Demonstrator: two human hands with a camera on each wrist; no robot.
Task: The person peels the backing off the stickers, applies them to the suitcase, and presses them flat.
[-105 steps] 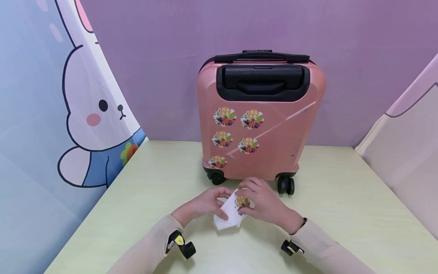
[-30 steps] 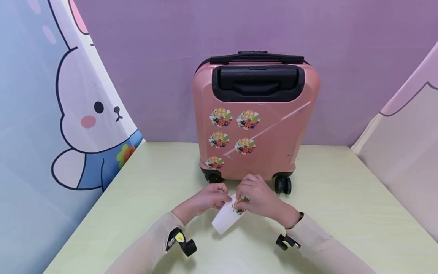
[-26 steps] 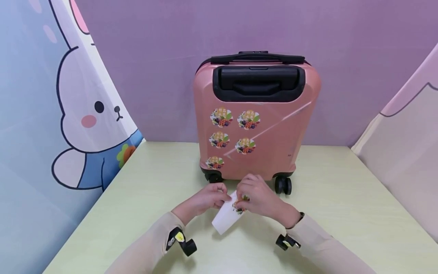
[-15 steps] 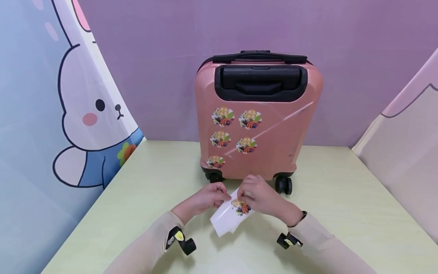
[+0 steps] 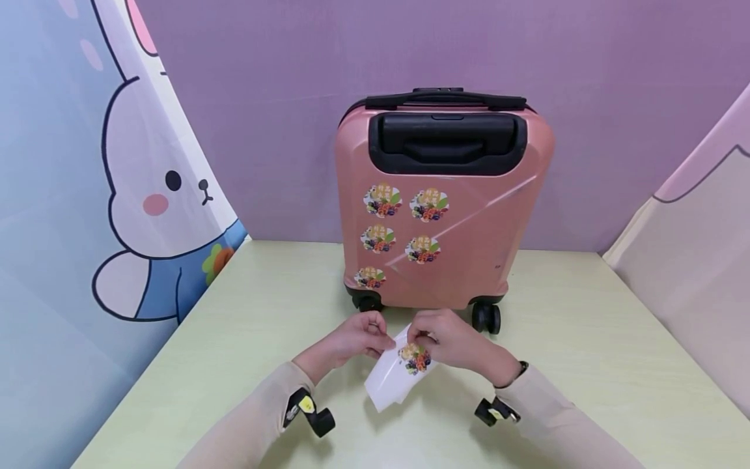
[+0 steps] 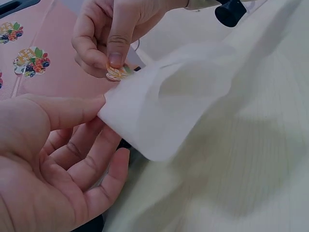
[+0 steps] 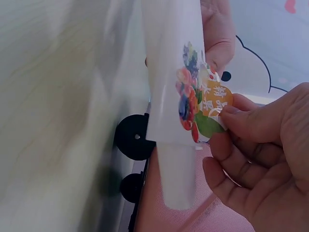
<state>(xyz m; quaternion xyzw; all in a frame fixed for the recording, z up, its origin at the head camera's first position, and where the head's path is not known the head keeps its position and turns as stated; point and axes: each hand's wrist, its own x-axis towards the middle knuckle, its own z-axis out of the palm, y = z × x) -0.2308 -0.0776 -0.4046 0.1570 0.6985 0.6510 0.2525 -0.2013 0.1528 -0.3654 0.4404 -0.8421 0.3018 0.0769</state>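
My left hand [image 5: 354,340] pinches the edge of a white backing sheet [image 5: 383,385] between thumb and fingers. On that sheet is a round fruit-print sticker [image 5: 415,359], whose upper edge my right hand [image 5: 452,339] pinches. The right wrist view shows the sticker [image 7: 205,99] bent at the fingertips, its yellow lettered part lifted away while the fruit part lies against the sheet. In the left wrist view the sheet's plain back [image 6: 140,116] hides most of the sticker. Both hands are above the table in front of a pink suitcase [image 5: 463,260].
Several matching stickers [image 5: 422,249] are on the suitcase's left half. It stands upright on black wheels [image 5: 486,317] at the back of the pale table [image 5: 281,280]. A purple backdrop [image 5: 263,130] rises behind, and a rabbit-print cloth [image 5: 158,215] hangs at left.
My left fingers have closed to a pinch on the sheet's edge. My right hand has shifted to the sticker's upper edge and dipped slightly, leaving more of the sticker showing. The sheet has tilted.
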